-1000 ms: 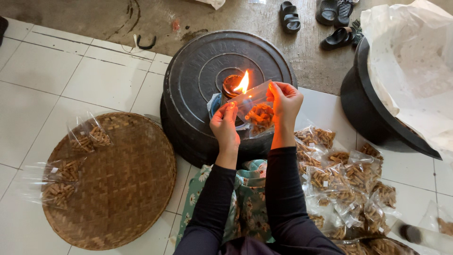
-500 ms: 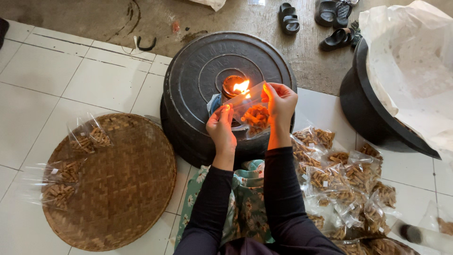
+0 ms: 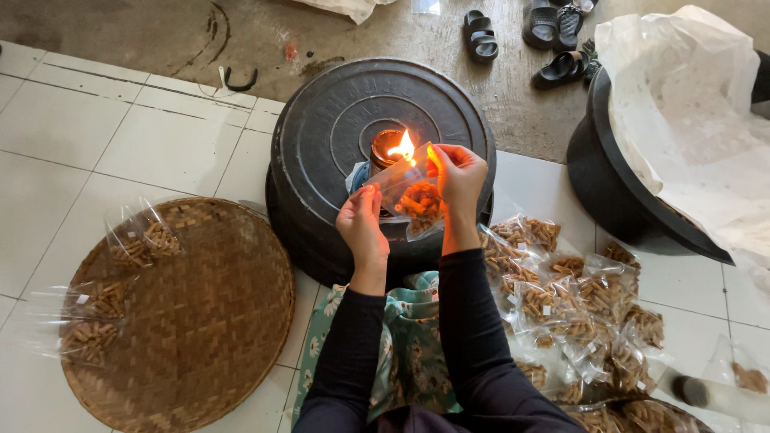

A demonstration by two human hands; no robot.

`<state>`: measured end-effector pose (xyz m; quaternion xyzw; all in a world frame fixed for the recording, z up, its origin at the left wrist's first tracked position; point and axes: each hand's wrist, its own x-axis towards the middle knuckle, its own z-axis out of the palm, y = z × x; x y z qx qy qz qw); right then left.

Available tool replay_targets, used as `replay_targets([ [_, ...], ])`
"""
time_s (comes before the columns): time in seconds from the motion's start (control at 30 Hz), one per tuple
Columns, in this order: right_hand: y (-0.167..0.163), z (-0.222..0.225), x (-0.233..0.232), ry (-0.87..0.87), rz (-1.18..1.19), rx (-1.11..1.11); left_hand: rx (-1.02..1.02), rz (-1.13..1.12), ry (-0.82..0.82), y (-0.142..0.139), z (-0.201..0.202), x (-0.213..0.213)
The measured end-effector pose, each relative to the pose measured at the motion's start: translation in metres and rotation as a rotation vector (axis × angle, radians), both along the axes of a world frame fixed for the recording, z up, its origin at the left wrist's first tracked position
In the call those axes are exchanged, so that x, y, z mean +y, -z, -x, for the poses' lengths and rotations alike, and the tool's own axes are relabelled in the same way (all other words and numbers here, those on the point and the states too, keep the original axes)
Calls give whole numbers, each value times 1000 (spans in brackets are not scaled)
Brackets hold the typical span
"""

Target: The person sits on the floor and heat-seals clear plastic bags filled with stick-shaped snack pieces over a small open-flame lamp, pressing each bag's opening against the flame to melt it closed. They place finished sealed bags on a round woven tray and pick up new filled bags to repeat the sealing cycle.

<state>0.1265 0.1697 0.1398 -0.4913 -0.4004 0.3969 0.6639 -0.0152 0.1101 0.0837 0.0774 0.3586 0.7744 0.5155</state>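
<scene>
Between the earlier frames and this one, we see the clear plastic snack bag (image 3: pixel 411 195) stay up at the flame (image 3: pixel 403 147), the hands shifting only slightly while the flame leans toward the bag's upper edge. Left hand (image 3: pixel 362 227): closed in a pinch on the bag's left top corner. Right hand (image 3: pixel 455 178): closed in a pinch on the right top corner, fingertips just beside the flame. Between them the bag's mouth is drawn taut and held above the small oil lamp (image 3: pixel 387 147), which stands at the centre of an overturned black tub (image 3: pixel 321 136) on the floor.

We judge the bag light and limp: thin film, slippery, sagging under the brown stick-shaped snacks (image 3: pixel 420 202) gathered in its lower half. It will crumple if gripped mid-body and will melt wherever the flame lingers, so we take it at the two top corners, above the contents, keeping the edge stretched flat and the fingers clear of the heat.

Around it: a round woven bamboo tray (image 3: pixel 208 321) with a few filled bags (image 3: pixel 144 238) to the left, a heap of filled bags (image 3: pixel 561 297) on the tiles to the right, and a black basin lined with white plastic sheet (image 3: pixel 690 120) beyond.
</scene>
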Motion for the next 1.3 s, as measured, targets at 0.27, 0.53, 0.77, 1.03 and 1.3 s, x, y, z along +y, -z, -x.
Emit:
replay_targets([
  [0.27, -4, 9, -5, -25, 19, -21, -20, -5, -20, 2, 8, -5],
  [0.53, -11, 20, -17, -43, 67, -10, -12, -6, -43, -4, 14, -13],
  [0.77, 4, 28, -20, -53, 1, -17, -6, 4, -59, 1, 23, -21],
  [1.03, -18, 33, -74, -96, 55, 71, 47, -18, -69, -11, 29, -65],
  [1.3, -48, 16, -159, -192, -189, 235, 604, -374, 15, -74, 40, -151],
])
